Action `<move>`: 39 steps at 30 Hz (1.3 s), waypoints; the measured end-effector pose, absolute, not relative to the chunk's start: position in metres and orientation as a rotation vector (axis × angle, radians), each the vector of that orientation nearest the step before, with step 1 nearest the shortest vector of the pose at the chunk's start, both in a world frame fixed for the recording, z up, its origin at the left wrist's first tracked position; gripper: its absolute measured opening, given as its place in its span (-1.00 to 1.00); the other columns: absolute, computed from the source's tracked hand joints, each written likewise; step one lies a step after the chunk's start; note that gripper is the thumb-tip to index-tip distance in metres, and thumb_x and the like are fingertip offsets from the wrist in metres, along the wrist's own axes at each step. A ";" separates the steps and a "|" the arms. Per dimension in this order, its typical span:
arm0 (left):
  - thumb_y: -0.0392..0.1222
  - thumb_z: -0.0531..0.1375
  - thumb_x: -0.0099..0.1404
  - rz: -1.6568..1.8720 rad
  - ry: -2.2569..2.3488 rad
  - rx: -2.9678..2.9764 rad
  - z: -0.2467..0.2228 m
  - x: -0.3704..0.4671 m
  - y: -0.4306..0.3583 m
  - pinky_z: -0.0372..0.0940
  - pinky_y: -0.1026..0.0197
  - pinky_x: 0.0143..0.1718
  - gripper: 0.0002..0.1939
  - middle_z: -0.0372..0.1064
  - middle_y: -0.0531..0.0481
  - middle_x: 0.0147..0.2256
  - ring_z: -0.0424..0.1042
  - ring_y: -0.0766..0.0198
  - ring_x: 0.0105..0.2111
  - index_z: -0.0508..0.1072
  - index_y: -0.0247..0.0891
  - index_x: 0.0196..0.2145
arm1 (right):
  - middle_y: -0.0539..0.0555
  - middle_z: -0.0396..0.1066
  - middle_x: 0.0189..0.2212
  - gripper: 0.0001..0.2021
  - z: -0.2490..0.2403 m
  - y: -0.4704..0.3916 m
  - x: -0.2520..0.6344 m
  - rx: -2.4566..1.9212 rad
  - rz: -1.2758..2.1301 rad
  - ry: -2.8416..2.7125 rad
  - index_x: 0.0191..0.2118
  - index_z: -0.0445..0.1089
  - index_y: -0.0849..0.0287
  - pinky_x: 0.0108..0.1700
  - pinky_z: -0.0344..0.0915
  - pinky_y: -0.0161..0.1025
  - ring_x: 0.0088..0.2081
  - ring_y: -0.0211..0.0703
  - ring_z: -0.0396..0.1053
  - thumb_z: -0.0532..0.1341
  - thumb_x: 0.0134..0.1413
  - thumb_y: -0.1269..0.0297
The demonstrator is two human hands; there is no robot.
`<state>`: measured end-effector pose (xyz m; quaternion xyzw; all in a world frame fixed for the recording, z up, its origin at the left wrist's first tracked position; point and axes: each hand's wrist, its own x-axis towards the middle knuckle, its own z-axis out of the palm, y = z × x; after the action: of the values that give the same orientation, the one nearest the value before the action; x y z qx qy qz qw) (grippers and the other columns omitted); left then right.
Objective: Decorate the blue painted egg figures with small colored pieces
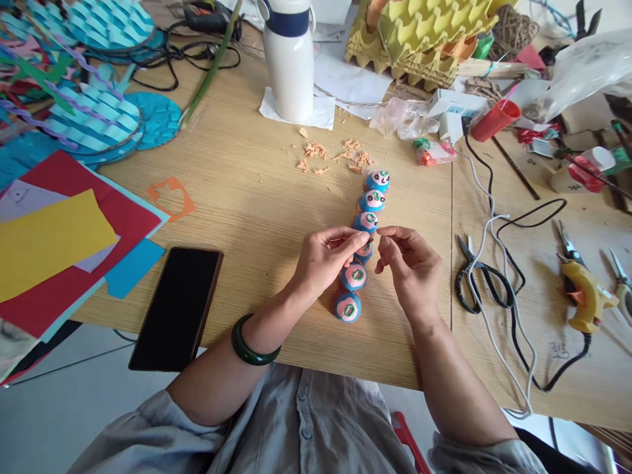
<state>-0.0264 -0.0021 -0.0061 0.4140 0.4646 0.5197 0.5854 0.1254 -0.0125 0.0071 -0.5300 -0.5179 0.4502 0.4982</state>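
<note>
A row of several small blue domes [352, 275] with pink tops runs away from me across the wooden table. Green rings sit on the pink, and some of the far domes also carry small black pieces. Over the middle of the row, my left hand [323, 260] pinches thumb and forefinger together, partly covering one dome. My right hand [409, 266] is closed in a pinch just to the right of the row, its fingertips close to the left ones. Whatever either pinch holds is too small to make out.
Orange shavings [316, 150] lie beyond the row, near a white bottle [291, 66]. At left are a phone [176, 309] and coloured paper [54, 240]. Black scissors [481, 280], looping cables and a yellow glue gun [585, 296] occupy the right. Yellow egg trays [424, 39] stand behind.
</note>
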 end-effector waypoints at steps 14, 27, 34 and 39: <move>0.04 0.36 0.24 1.222 1.084 0.806 -0.009 -0.025 -0.002 0.21 0.33 -0.52 -0.74 0.54 0.01 -0.44 0.26 0.43 -0.55 0.69 -0.21 -0.35 | -0.06 0.44 -0.49 -0.73 0.005 -0.010 0.124 -1.276 1.210 -1.161 -0.29 0.53 0.13 -0.54 0.35 -0.32 -0.58 -0.37 0.32 0.40 0.13 0.01; 0.06 0.38 0.23 1.239 1.065 0.857 -0.013 -0.023 -0.002 0.19 0.33 -0.55 -0.70 0.51 0.03 -0.51 0.27 0.44 -0.57 0.66 -0.24 -0.45 | -0.08 0.43 -0.51 -0.75 0.003 -0.011 0.124 -1.250 1.187 -1.198 -0.29 0.52 0.15 -0.54 0.36 -0.35 -0.58 -0.38 0.31 0.38 0.15 0.05; -0.01 0.40 0.23 1.296 1.078 0.989 -0.012 -0.025 -0.003 0.22 0.34 -0.52 -0.77 0.51 0.05 -0.52 0.32 0.43 -0.56 0.67 -0.23 -0.40 | -0.08 0.44 -0.50 -0.75 0.005 -0.010 0.123 -1.241 1.215 -1.179 -0.31 0.53 0.15 -0.55 0.35 -0.36 -0.58 -0.38 0.33 0.40 0.12 0.06; 0.01 0.32 0.33 1.336 1.106 1.075 -0.009 -0.024 -0.005 0.21 0.34 -0.51 -0.70 0.49 0.05 -0.52 0.27 0.44 -0.57 0.63 -0.25 -0.43 | -0.07 0.42 -0.51 -0.73 0.003 -0.009 0.123 -1.258 1.315 -1.090 -0.33 0.55 0.16 -0.57 0.34 -0.36 -0.58 -0.38 0.33 0.41 0.10 0.04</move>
<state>-0.0235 -0.0047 -0.0091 0.4492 0.4619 0.5578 0.5232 0.1231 -0.0087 0.0035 -0.5174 -0.4486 0.5410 0.4883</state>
